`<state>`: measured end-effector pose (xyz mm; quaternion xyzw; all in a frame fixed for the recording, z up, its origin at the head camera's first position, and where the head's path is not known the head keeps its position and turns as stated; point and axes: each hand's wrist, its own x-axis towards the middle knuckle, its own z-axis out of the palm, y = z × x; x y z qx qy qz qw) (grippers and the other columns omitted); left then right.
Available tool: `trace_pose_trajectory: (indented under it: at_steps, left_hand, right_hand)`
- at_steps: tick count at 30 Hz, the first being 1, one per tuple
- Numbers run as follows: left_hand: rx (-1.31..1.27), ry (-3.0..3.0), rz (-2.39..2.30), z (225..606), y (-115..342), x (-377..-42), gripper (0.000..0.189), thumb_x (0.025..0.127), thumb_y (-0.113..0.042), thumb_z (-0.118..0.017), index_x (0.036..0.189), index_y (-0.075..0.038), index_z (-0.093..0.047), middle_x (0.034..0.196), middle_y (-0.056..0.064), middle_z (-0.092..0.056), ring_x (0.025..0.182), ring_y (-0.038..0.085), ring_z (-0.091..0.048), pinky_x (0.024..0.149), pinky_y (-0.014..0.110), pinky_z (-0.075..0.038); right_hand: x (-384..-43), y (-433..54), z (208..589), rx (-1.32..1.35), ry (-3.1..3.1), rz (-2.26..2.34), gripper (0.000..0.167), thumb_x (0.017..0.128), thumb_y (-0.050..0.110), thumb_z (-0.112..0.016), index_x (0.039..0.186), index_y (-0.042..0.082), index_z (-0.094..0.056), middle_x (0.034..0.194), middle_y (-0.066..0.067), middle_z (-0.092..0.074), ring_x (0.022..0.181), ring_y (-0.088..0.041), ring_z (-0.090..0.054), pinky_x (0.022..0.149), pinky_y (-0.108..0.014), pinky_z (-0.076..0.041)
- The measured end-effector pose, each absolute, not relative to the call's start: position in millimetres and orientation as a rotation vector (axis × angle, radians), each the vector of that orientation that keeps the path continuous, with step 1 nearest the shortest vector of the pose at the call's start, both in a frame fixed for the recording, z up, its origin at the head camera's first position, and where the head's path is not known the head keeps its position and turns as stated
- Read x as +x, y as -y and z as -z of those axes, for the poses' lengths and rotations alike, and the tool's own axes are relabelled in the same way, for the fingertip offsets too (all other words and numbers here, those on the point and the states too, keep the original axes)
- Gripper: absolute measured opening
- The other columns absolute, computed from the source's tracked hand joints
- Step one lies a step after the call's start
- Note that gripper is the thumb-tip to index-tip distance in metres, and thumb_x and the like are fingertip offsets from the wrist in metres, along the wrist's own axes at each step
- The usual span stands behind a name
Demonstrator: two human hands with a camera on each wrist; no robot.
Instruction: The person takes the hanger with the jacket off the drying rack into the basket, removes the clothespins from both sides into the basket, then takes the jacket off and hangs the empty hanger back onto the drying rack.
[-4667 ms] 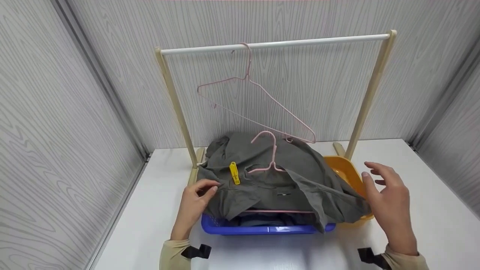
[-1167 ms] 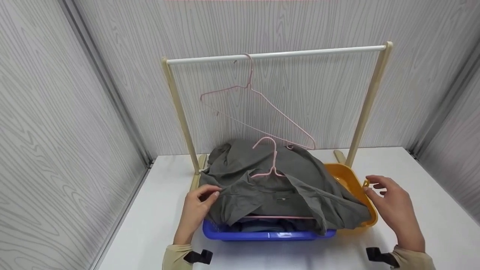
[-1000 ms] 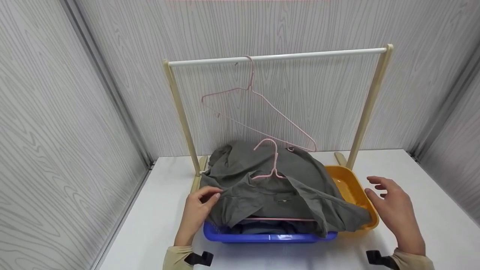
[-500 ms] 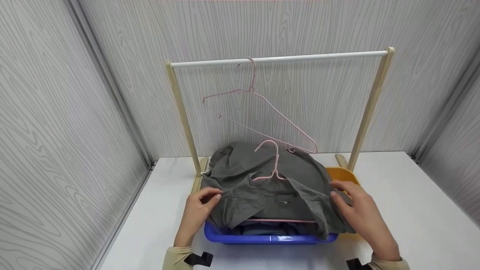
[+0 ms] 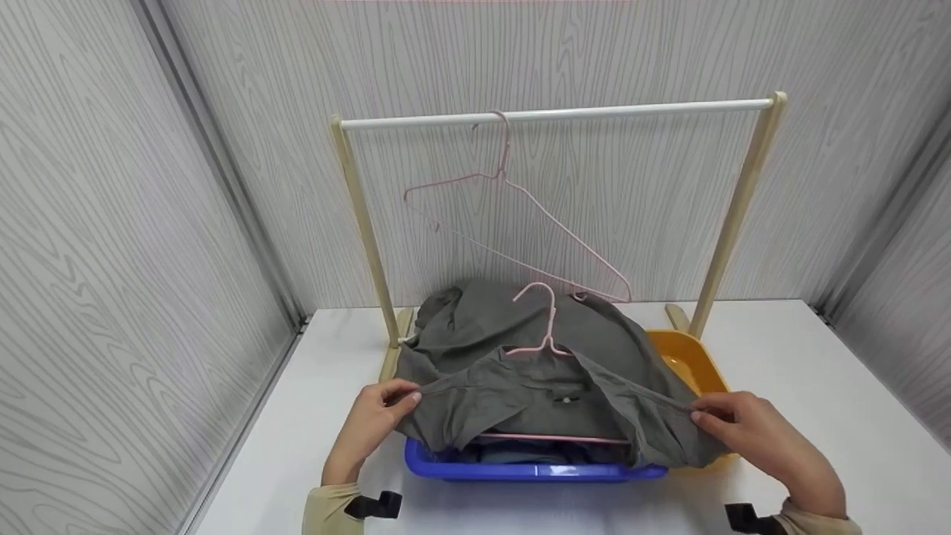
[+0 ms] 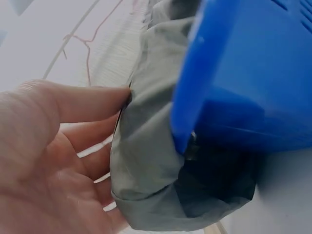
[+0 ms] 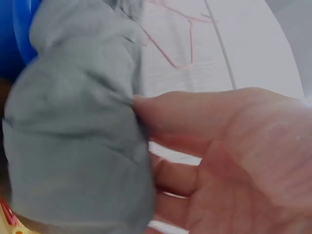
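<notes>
A dark grey shirt (image 5: 475,319) lies heaped over a blue basket (image 5: 475,471), with a pink hanger (image 5: 551,316) inside it and the hook standing out of the neck opening. My left hand (image 5: 368,420) pinches the shirt's left side between thumb and fingers. On the right, my right hand (image 5: 765,438) pinches the opposite side. The left wrist view has the shirt fabric (image 6: 151,107) between thumb and fingertips, close to the blue rim. In the right wrist view the fabric (image 7: 78,146) is held the same way.
Behind the shirt, a second pink hanger (image 5: 568,230) hangs from the white rail (image 5: 631,111) of a wooden-legged rack. An orange basket (image 5: 687,357) stands at the right, partly under the shirt. Darker cloth (image 5: 527,452) shows inside the blue basket.
The yellow clip has gone from the shirt; a yellow piece was briefly in my right hand by the orange basket. That hand then moved onto the shirt, and both hands now pull its sides.
</notes>
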<state>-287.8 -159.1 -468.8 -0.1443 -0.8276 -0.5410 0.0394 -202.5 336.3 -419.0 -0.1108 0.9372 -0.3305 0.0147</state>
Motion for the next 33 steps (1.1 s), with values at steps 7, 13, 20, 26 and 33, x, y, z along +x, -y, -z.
trace_pose_trajectory:
  at_steps: [7,13,20,26,33]
  left_hand:
    - [-0.434,2.517,1.693,466.8,153.5,-286.7,0.004,0.094,-0.008,-0.065,0.092,-0.004,-0.065,0.081,0.003,-0.059,0.077,0.018,-0.051,0.071,0.030,-0.040]
    - [-0.468,2.307,1.738,456.5,152.7,-282.5,0.004,0.094,-0.006,-0.066,0.096,-0.004,-0.068,0.092,0.005,-0.067,0.087,0.017,-0.059,0.079,0.027,-0.045]
    - [-0.453,2.178,1.709,422.2,147.1,-259.1,0.010,0.095,0.001,-0.062,0.103,0.002,-0.067,0.095,0.009,-0.067,0.086,0.017,-0.060,0.077,0.023,-0.047]
    - [-0.449,2.138,1.676,413.5,143.5,-250.2,0.009,0.095,0.003,-0.061,0.101,0.002,-0.067,0.092,0.009,-0.066,0.080,0.017,-0.056,0.071,0.024,-0.046]
    - [-0.521,2.185,1.571,438.3,131.1,-265.8,0.013,0.101,-0.007,-0.055,0.096,-0.005,-0.067,0.071,0.000,-0.047,0.062,0.011,-0.043,0.059,0.025,-0.037]
  right_hand:
    - [-201.5,-331.2,414.1,-0.389,-2.961,1.027,0.008,0.100,0.013,-0.058,0.101,0.011,-0.066,0.084,0.001,-0.058,0.072,-0.010,-0.050,0.061,-0.026,-0.042]
    - [-193.8,-320.7,403.8,-0.410,-3.198,1.053,0.010,0.101,0.013,-0.057,0.105,0.017,-0.065,0.092,0.004,-0.062,0.076,-0.011,-0.054,0.064,-0.027,-0.044]
    - [-184.2,-305.8,396.6,-0.416,-3.445,1.176,0.014,0.099,0.009,-0.059,0.108,0.016,-0.067,0.096,0.002,-0.066,0.082,-0.010,-0.057,0.071,-0.011,-0.041]
    - [-177.5,-296.5,390.6,-0.398,-3.549,1.224,0.014,0.098,0.005,-0.059,0.107,0.012,-0.066,0.093,0.001,-0.064,0.071,-0.012,-0.054,0.062,-0.012,-0.041]
    - [-175.6,-289.7,389.5,-0.473,-3.618,1.119,0.018,0.093,-0.002,-0.064,0.106,0.010,-0.067,0.096,-0.001,-0.067,0.077,-0.013,-0.058,0.069,-0.006,-0.040]
